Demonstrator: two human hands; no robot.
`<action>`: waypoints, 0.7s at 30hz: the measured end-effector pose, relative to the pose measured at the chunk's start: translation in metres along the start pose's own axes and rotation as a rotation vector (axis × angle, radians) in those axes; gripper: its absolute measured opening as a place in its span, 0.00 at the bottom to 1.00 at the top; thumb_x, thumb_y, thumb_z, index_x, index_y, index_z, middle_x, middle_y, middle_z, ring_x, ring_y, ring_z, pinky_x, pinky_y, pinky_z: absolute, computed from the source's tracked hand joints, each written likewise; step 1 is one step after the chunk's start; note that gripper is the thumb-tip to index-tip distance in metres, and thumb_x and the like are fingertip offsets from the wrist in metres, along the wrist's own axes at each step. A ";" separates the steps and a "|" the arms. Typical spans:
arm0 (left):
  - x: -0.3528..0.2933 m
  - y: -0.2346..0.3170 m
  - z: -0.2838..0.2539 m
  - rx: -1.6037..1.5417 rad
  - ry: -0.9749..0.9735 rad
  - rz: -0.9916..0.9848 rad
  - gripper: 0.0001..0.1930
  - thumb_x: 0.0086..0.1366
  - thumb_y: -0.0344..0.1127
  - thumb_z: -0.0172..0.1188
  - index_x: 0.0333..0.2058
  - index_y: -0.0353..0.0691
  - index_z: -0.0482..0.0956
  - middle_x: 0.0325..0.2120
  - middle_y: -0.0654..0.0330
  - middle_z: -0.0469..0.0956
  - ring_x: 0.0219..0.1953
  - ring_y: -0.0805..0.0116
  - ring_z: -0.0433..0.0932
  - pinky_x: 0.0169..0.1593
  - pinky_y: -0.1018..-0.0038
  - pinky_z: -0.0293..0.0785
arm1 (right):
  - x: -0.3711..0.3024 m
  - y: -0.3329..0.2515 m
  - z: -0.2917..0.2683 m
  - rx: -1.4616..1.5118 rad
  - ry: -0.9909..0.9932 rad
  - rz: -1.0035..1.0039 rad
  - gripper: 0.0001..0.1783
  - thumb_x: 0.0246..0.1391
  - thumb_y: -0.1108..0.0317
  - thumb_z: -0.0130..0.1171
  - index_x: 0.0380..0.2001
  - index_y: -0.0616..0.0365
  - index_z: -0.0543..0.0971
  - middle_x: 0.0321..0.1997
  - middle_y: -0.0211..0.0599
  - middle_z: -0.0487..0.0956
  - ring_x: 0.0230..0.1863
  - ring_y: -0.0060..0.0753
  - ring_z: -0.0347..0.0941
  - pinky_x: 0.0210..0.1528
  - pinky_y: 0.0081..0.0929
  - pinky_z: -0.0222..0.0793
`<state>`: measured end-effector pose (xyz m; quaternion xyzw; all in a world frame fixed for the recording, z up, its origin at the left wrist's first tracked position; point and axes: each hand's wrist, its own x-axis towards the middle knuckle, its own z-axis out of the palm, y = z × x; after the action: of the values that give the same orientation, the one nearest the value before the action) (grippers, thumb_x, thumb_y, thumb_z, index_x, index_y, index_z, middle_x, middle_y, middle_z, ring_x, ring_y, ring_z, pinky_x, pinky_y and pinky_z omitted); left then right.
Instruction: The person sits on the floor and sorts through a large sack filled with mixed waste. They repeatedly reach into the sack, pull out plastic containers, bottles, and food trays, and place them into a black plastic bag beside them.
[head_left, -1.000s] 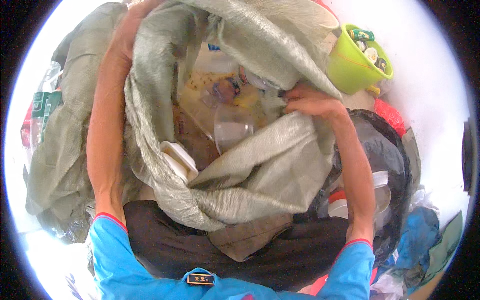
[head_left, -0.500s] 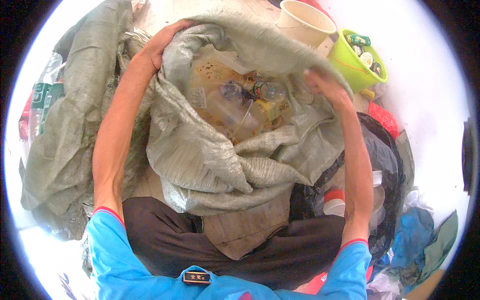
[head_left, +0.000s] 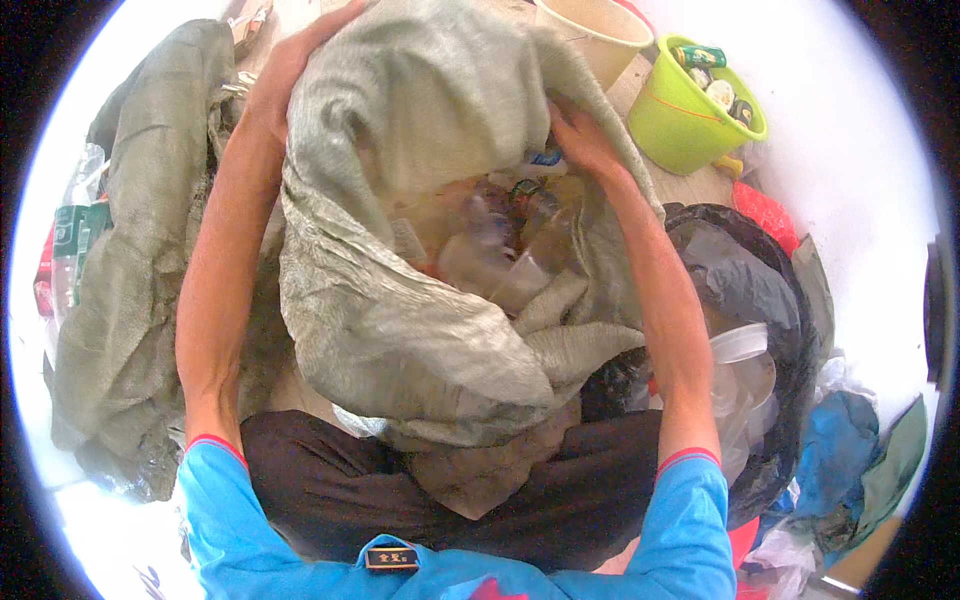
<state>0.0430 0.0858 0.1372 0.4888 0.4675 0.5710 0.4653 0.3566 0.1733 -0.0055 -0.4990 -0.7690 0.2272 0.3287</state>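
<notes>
A big grey-green woven sack [head_left: 400, 365] stands in front of my crossed legs, its mouth toward me. My left hand [head_left: 325, 30] grips the far left part of its rim, the fingertips mostly hidden at the top edge. Just inside the far right rim, my right hand [head_left: 585, 135] is closed on the sack's cloth. Between my arms the far side of the sack is pulled up high and bulges over part of the opening. Down in the sack lie blurred clear plastic containers [head_left: 475, 262] and a dark-capped bottle [head_left: 530, 195].
At the far right stand a green bucket [head_left: 675, 130] holding several cans and a cream bucket [head_left: 600, 45]. A black plastic bag [head_left: 790, 290] with white tubs lies beside my right arm. Another woven sack [head_left: 130, 300] and a clear bottle [head_left: 70, 245] are on the left.
The far side of the sack has been raised, covering more of the opening. My left hand moved farther up and away; my right hand shifted left and slightly away along the sack.
</notes>
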 end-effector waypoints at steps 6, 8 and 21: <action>0.029 -0.038 -0.069 -0.124 0.094 0.026 0.18 0.71 0.32 0.52 0.57 0.36 0.76 0.55 0.58 0.77 0.54 0.68 0.77 0.60 0.70 0.71 | -0.002 0.004 -0.006 -0.201 -0.237 0.073 0.26 0.65 0.51 0.51 0.58 0.56 0.75 0.51 0.44 0.81 0.51 0.45 0.76 0.56 0.39 0.70; 0.039 -0.042 -0.085 -0.344 -0.040 -0.047 0.16 0.70 0.33 0.53 0.52 0.33 0.79 0.50 0.57 0.80 0.49 0.66 0.79 0.56 0.69 0.74 | -0.009 -0.006 0.000 -0.326 -0.416 0.169 0.22 0.62 0.53 0.55 0.52 0.55 0.79 0.44 0.40 0.83 0.44 0.35 0.79 0.47 0.34 0.74; 0.040 -0.054 -0.092 1.193 0.561 0.592 0.22 0.63 0.45 0.64 0.49 0.35 0.79 0.43 0.50 0.83 0.46 0.60 0.82 0.51 0.65 0.75 | 0.034 0.034 0.082 -0.646 -0.246 -0.275 0.37 0.44 0.60 0.71 0.55 0.69 0.70 0.48 0.62 0.76 0.54 0.61 0.73 0.58 0.47 0.69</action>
<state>-0.0482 0.1247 0.0807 0.6006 0.6496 0.4245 -0.1926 0.3079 0.2161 -0.0755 -0.4381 -0.8946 -0.0150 0.0869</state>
